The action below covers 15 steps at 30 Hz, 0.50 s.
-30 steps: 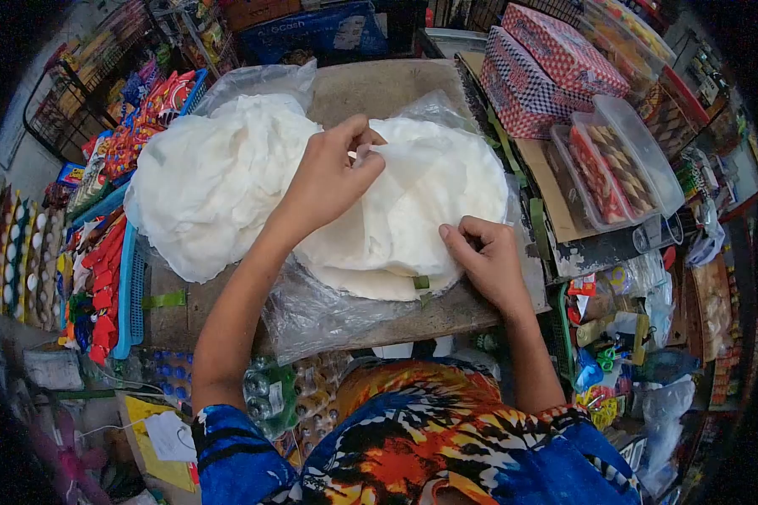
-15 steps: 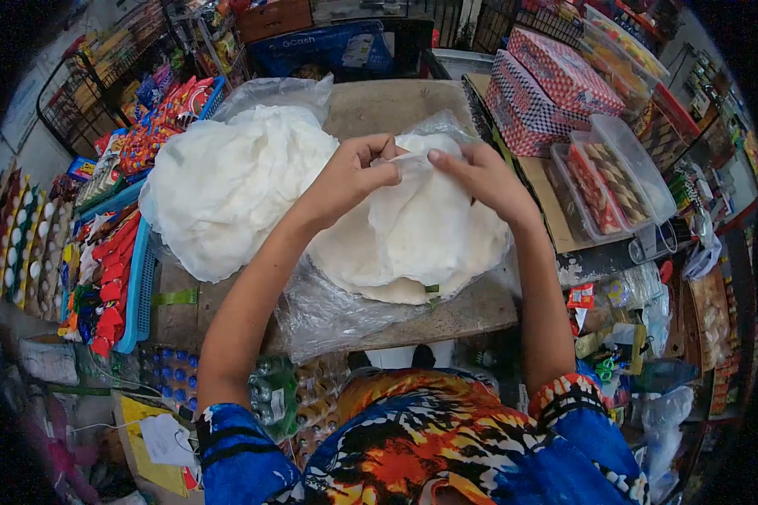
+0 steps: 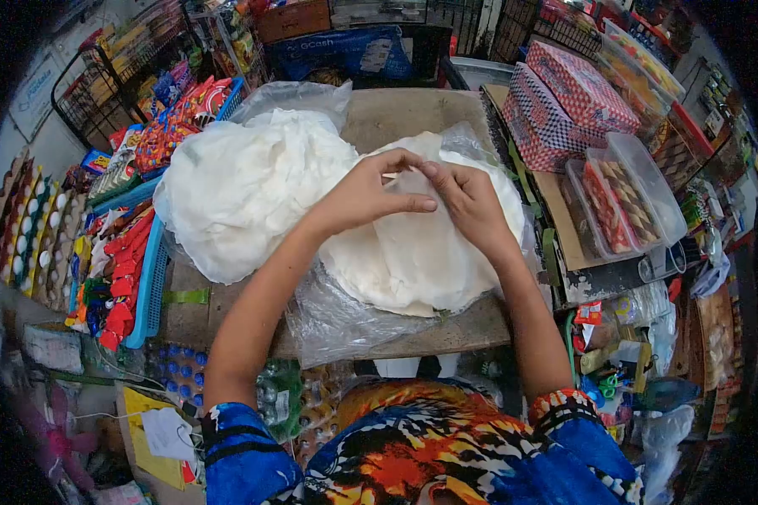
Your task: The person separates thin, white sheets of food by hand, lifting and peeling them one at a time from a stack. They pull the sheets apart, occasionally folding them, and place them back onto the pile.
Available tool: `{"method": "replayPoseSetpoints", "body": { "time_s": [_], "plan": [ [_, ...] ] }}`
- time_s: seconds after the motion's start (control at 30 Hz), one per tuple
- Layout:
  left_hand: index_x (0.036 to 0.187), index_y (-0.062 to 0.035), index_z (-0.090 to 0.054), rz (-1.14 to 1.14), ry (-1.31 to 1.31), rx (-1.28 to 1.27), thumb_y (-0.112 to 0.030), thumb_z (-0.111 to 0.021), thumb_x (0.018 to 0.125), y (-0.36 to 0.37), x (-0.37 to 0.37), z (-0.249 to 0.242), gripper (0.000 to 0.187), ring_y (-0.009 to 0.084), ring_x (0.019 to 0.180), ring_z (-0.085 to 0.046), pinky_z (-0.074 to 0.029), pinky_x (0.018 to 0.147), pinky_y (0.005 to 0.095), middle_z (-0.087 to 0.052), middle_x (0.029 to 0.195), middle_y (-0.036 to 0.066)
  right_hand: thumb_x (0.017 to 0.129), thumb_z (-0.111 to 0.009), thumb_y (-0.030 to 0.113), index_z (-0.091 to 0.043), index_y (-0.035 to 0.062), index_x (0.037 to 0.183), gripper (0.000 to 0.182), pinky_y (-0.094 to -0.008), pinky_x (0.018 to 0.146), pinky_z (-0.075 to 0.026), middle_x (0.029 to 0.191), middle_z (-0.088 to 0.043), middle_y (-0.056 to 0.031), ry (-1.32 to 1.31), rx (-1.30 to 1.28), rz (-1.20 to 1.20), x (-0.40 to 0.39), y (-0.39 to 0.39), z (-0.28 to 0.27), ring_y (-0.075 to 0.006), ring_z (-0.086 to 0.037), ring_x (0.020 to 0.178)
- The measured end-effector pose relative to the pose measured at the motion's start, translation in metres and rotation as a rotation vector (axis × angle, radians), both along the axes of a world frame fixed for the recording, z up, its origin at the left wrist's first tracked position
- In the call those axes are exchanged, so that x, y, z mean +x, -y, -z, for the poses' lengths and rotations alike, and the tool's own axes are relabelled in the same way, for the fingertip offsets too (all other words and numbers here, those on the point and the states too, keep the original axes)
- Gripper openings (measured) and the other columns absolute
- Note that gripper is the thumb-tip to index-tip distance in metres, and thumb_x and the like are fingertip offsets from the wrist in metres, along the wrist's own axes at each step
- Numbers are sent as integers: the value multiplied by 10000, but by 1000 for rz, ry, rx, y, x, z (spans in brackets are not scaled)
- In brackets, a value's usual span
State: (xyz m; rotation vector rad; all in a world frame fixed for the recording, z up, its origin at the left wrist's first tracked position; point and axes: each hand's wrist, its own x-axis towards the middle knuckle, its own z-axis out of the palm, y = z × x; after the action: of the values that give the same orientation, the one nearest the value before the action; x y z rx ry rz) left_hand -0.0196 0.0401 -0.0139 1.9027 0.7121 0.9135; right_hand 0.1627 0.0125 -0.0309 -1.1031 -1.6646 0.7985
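Thin white round wrappers, like spring roll wrappers, lie in a flat stack (image 3: 413, 265) on clear plastic over the board in front of me. My left hand (image 3: 375, 192) is at the far side of this stack, its fingers curled at the raised edge of a top wrapper (image 3: 409, 182) and its thumb stretched in front. Against it, my right hand (image 3: 472, 202) pinches the same edge; its exact fingertip hold is partly hidden. To the left sits a looser, crumpled pile of wrappers (image 3: 244, 185), untouched by either hand.
Blue baskets of snack packets (image 3: 126, 265) and egg trays (image 3: 34, 227) stand on the left. On the right are checkered boxes (image 3: 564, 93) and a clear tub of wafer sticks (image 3: 619, 202). Bottles (image 3: 278, 400) stand below the wooden board (image 3: 413, 109).
My left thumb has moved away from the left forefinger, and both hands have closed in together at the wrapper's edge. The view has shifted slightly, with the scene moving right and down.
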Motion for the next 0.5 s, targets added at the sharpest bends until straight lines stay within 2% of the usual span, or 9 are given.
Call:
{"method": "replayPoseSetpoints", "body": {
  "time_s": [0.03, 0.1, 0.13, 0.17, 0.23, 0.3, 0.37, 0.47, 0.5],
  "plan": [
    [977, -20, -619, 2, -5, 2, -270, -799, 707, 0, 0, 1, 410, 150, 896, -574, -448, 820, 270, -618, 936, 52, 939, -550, 309, -638, -55, 867, 382, -288, 550, -404, 613, -567, -47, -5, 43, -32, -3, 1, -1, -78, -461, 608],
    [811, -30, -620, -39, -24, -190, -228, -782, 722, -3, 1, 5, 271, 107, 738, -552, -446, 686, 266, -608, 772, 15, 940, -542, 278, -658, -47, 938, 346, -282, 600, -438, 681, -633, -81, 31, 14, -11, 0, 5, -7, -93, -525, 642],
    [679, -39, -584, -127, 24, 0, -200, -773, 722, -5, 2, 6, 252, 79, 629, -504, -403, 572, 255, -565, 649, -10, 936, -540, 258, -664, -35, 968, 320, -279, 616, -448, 718, -653, -106, 62, 10, 35, 3, 5, -9, -102, -548, 653],
    [679, -39, -584, -127, 24, -3, -200, -773, 722, -10, -2, 5, 252, 79, 629, -504, -403, 572, 255, -565, 649, -10, 932, -537, 239, -670, -23, 998, 300, -275, 633, -458, 754, -673, -130, 92, 4, 80, 6, 6, -11, -111, -570, 665],
    [672, -32, -588, -356, 73, 46, -194, -764, 721, -25, -20, 1, 244, 80, 630, -500, -393, 558, 247, -564, 651, 1, 909, -558, 232, -680, -17, 983, 287, -278, 614, -460, 772, -686, -168, 54, 193, 288, 15, -3, -8, -91, -563, 646],
    [678, -28, -591, -518, 37, 125, -201, -758, 726, -43, -43, -1, 244, 80, 622, -493, -390, 557, 238, -567, 652, 9, 902, -586, 314, -668, -54, 881, 378, -285, 520, -404, 566, -562, -78, 79, 76, 503, 36, -13, -12, -76, -456, 556],
    [667, -30, -591, -592, 62, 23, -207, -755, 726, -50, -54, 2, 249, 84, 611, -488, -393, 565, 241, -564, 645, 13, 911, -581, 329, -652, -73, 845, 414, -276, 517, -385, 556, -502, -40, 14, 38, 499, 47, -12, -15, -73, -418, 566],
    [713, -64, -560, -632, 40, 71, -195, -732, 785, -57, -57, 10, 228, 53, 647, -459, -359, 570, 214, -547, 682, -14, 911, -586, 313, -647, -84, 841, 408, -269, 535, -394, 582, -549, -35, -4, 97, 507, 40, -7, -16, -73, -444, 577],
    [786, -44, -578, -557, 128, -28, -191, -716, 800, -58, -57, 13, 202, 73, 644, -488, -392, 594, 220, -568, 712, -2, 911, -586, 313, -647, -84, 841, 408, -269, 535, -394, 582, -549, -35, -3, 100, 508, 40, -8, -15, -73, -444, 577]
  ]
}}
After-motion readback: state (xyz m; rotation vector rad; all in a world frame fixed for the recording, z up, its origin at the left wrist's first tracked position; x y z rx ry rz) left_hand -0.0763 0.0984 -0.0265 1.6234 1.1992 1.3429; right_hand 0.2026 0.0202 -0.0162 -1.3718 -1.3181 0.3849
